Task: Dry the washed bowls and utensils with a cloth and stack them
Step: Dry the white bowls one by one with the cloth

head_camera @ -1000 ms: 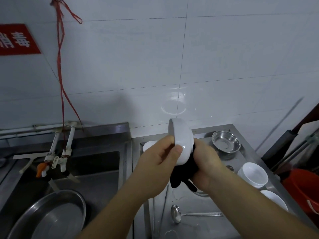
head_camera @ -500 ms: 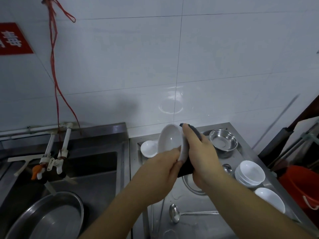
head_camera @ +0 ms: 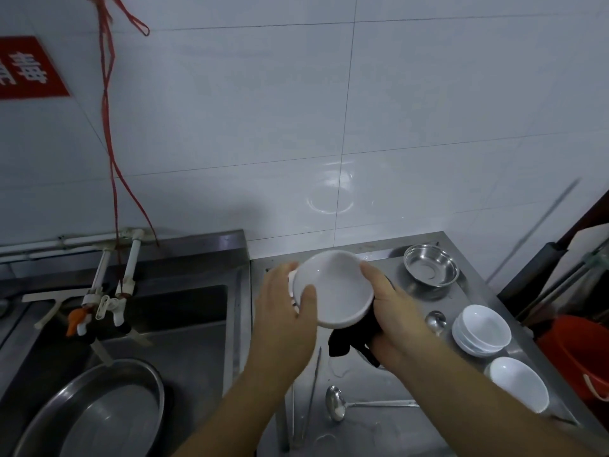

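far left, a big steel basin point(head_camera: 95, 410) sits in the sink point(head_camera: 184, 331), under 2 white taps point(head_camera: 108, 291) with a red string point(head_camera: 110, 127) hanging down the tiled wall and a red sign point(head_camera: 26, 69) up beside it.

moving over to the steel counter point(head_camera: 372, 427), the left hand point(head_camera: 283, 321) grips the near-left rim of a white bowl point(head_camera: 333, 288), thumb curled over the edge into the bowl and the fingers behind it. the bowl is held up off the counter, tipped so its inside faces the person. the right hand point(head_camera: 395, 315) grasps the bowl's right side, thumb on the rim, with a black cloth point(head_camera: 349, 338) bunched between the palm and the bowl's underside; part of the cloth hangs loose below.

under the hands, a pair of metal chopsticks point(head_camera: 311, 387) lies on the counter, and just right of it a steel ladle point(head_camera: 336, 404) with its handle pointing right. another spoon point(head_camera: 435, 321) lies near the right wrist.

further right, a steel bowl point(head_camera: 431, 264) stands at the back of the counter. in front of it is a stack of white bowls point(head_camera: 481, 329), and nearer still 1 single white bowl point(head_camera: 519, 387) on its own. beyond the counter's edge stands a red bucket point(head_camera: 583, 354).
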The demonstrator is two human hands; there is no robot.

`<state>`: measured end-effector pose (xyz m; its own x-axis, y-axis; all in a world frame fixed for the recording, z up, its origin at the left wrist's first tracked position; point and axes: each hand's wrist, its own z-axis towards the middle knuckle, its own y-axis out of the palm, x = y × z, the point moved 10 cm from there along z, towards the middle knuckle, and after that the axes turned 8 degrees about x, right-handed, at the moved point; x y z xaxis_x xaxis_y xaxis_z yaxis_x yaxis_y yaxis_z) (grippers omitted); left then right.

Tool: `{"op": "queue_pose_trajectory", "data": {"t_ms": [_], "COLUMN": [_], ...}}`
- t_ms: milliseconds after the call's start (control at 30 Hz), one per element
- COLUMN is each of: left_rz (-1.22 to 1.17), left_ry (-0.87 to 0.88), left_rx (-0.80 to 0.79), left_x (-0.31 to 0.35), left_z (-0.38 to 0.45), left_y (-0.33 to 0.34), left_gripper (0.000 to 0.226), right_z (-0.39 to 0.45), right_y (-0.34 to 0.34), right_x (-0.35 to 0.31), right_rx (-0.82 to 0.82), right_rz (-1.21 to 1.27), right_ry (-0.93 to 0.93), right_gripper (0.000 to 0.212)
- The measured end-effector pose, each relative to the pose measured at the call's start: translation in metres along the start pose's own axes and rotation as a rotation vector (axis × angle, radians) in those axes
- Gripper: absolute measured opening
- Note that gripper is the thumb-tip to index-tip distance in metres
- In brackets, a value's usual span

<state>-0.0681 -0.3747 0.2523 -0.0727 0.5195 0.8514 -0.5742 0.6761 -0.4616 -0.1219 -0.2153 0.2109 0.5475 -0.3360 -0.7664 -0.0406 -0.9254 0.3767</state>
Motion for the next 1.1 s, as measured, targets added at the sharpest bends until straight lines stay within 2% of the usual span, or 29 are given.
{"op": "queue_pose_trajectory", "data": {"t_ms": [100, 167, 300, 433, 567, 733, 867, 933, 1100], "left_rz": [-0.340, -0.488, -0.525, -0.585, -0.594, -0.589, -0.597, -0.590, -0.512], "left_ry": [-0.405, -0.514, -0.509, -0.623, -0.665, -0.730, -0.754, -0.760, -0.787], "left_rx": [-0.100, -0.100, -0.147, -0.221, -0.298, -0.352, -0.374, -0.393, -0.430], "left_x": [-0.034, -0.038, -0.036, -0.038, -0.035, -0.029, -0.012, -0.001, 0.020], "left_z": [-0.008, -0.013, -0.012, -0.021, -0.030, -0.045, -0.057, -0.063, -0.083], "left_y": [0.018, 0.022, 0.032, 0.053, 0.083, 0.132, 0.171, 0.193, 0.263], "left_gripper": [0.024, 0.026, 0.019, 0.017, 0.020, 0.026, 0.022, 0.020, 0.022], "right_z": [0.010, 0.020, 0.036, 0.044, 0.044, 0.042, 0.038, 0.041, 0.054], "right_y": [-0.008, -0.019, -0.051, -0.087, -0.125, -0.169, -0.206, -0.233, -0.320], "right_x": [0.004, 0.007, 0.015, 0.012, 0.000, -0.021, -0.033, -0.037, -0.061], "right_rx": [0.014, 0.062, 0.169, 0.254, 0.331, 0.340, 0.300, 0.312, 0.459], "right_rz": [0.024, 0.046, 0.036, 0.002, -0.005, -0.031, -0.065, -0.051, -0.034], "right_ry": [-0.024, -0.052, -0.064, -0.087, -0.125, -0.166, -0.138, -0.132, -0.144], "right_gripper": [0.036, 0.034, 0.027, 0.027, 0.030, 0.034, 0.045, 0.040, 0.027]}}
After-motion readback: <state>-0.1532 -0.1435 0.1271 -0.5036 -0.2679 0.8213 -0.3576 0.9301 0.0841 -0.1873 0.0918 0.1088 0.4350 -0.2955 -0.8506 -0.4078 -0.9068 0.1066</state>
